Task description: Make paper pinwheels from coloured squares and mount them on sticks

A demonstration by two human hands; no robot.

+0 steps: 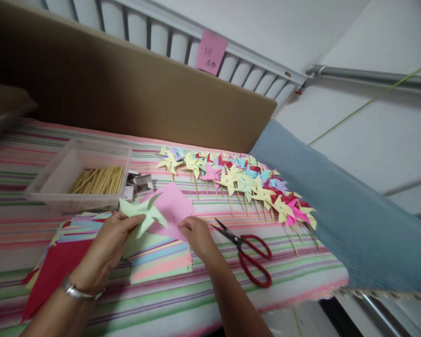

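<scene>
My left hand [114, 238], with a metal bracelet at its wrist, pinches a pale green paper pinwheel [149, 216] with folded blades. My right hand [195, 232] has thumb and forefinger pressed together at the right edge of a pink paper square [175, 201]. Whatever those fingertips hold, if anything, is too small to make out. Under the pink square lies a stack of coloured paper sheets [161, 264]. To the right of my right hand rest red-handled scissors [238, 241], their blades slightly apart.
A clear plastic box [52, 182] holds thin wooden sticks [98, 180], with small boxes [142, 185] beside it. Finished pinwheels on sticks [245, 185] lie in rows at the back right. Red paper [59, 262] tops another stack at left. A cardboard panel [143, 93] borders the striped cloth.
</scene>
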